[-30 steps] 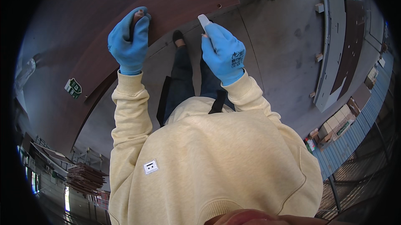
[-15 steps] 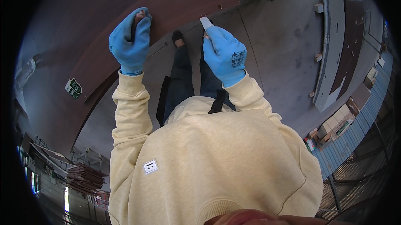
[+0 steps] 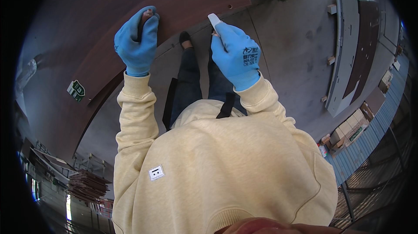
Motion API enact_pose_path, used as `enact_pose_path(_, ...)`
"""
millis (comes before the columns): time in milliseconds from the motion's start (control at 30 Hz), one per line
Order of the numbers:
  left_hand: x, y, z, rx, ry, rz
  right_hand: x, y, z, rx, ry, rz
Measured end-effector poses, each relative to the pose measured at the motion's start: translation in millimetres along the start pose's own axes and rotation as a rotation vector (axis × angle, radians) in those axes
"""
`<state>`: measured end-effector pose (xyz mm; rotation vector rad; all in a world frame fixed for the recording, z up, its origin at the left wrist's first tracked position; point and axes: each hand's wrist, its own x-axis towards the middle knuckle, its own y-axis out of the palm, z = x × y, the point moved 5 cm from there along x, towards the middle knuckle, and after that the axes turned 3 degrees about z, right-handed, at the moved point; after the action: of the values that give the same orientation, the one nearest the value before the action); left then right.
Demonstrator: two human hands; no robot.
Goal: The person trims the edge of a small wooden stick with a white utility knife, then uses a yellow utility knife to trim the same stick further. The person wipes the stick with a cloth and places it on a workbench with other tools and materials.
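Note:
My left hand point(image 3: 137, 45), in a blue work glove, is closed just over the edge of a dark red-brown panel point(image 3: 191, 3). Between its thumb and fingers shows a small brown thing point(image 3: 146, 15), whose kind I cannot make out. My right hand point(image 3: 237, 53), gloved in the same blue, is closed around a small flat white scraper point(image 3: 214, 19). The scraper's rounded end points up and left, near the panel's lower edge, apart from the surface as far as I can tell. The lower part of the scraper is hidden by the fingers.
Round holes point(image 3: 230, 6) mark the panel's right end, and a green-and-white label point(image 3: 76, 90) sits at its left. Across the grey floor point(image 3: 291, 55), a grey and brown panel stack point(image 3: 355, 51) rests on wooden blocks. Cardboard boxes point(image 3: 348, 129) stand at the right.
My right hand has shifted slightly right and turned, lifting the scraper's end a little upward. My left hand has barely moved and stays closed.

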<state>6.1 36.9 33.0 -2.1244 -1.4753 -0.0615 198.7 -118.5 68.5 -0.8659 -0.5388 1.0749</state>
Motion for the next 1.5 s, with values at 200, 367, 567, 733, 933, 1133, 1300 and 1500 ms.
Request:
enact_pose_path(200, -1.6, 0.1, 3.4, 0.018, 0.011, -0.006, 0.0, 1.4, -0.4, 0.008, 0.005, 0.008)
enact_pose_path(367, -1.3, 0.9, 3.8, 0.011, 0.031, -0.007, -5.1, 2.1, -1.0, -0.004, 0.028, 0.032)
enact_pose_path(567, -1.3, -0.2, 3.8, 0.026, 0.043, -0.011, -14.7, 1.4, -5.1, -0.017, -0.005, -0.023)
enact_pose_path(733, -2.0, 1.4, 5.9, 0.003, 0.032, -0.015, -8.7, 0.7, -0.6, 0.026, -0.007, -0.029)
enact_pose_path(933, -0.7, 0.5, 2.7, 0.023, 0.051, -0.014, -7.6, 15.3, -8.6, -0.022, -0.095, -0.090)
enact_pose_path(1133, -0.8, 1.3, 4.3, 0.013, 0.031, -0.015, -8.8, 17.5, -10.1, -0.046, -0.093, -0.082)
enact_pose_path(1300, -1.8, 0.9, 1.1, 0.028, 0.021, 0.031, -20.3, 15.5, -16.1, -0.001, -0.028, -0.023)
enact_pose_path(1500, 0.7, -0.1, -3.4, 0.047, 0.008, 0.073, -13.1, 5.8, -4.8, 0.027, -0.086, -0.117)
